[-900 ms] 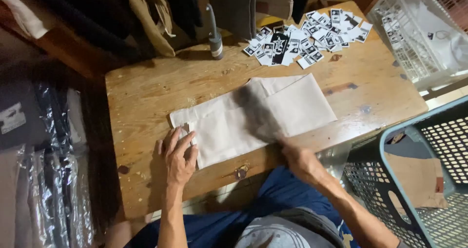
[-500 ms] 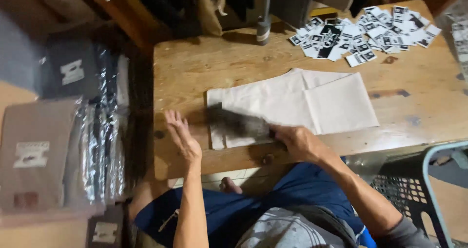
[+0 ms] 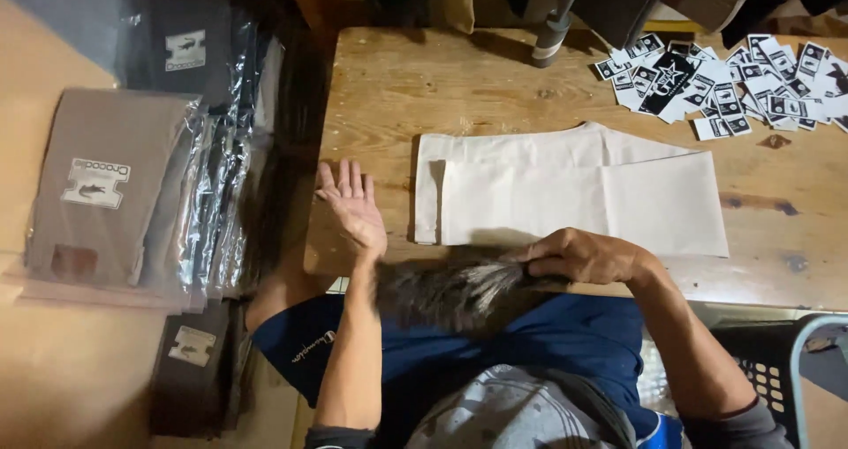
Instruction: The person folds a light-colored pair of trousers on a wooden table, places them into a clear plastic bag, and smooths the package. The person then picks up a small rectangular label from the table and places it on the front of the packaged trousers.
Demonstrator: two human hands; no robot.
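Note:
A folded cream garment lies flat on the wooden table. My left hand rests open on the table just left of the garment, fingers spread, holding nothing. At the table's near edge my right hand is closed on a grey, shiny, motion-blurred sheet, which looks like a clear plastic bag. The sheet trails left from the hand, below the garment and over my lap.
A heap of small black-and-white tags covers the table's far right. Left of the table lie stacked garments in clear bags, brown and dark. A metal pole stands at the back. A plastic basket sits lower right.
My right hand has drawn the blurred sheet off the garment towards the table's near edge. My left hand has stayed open beside the garment's left end. The view has shifted left.

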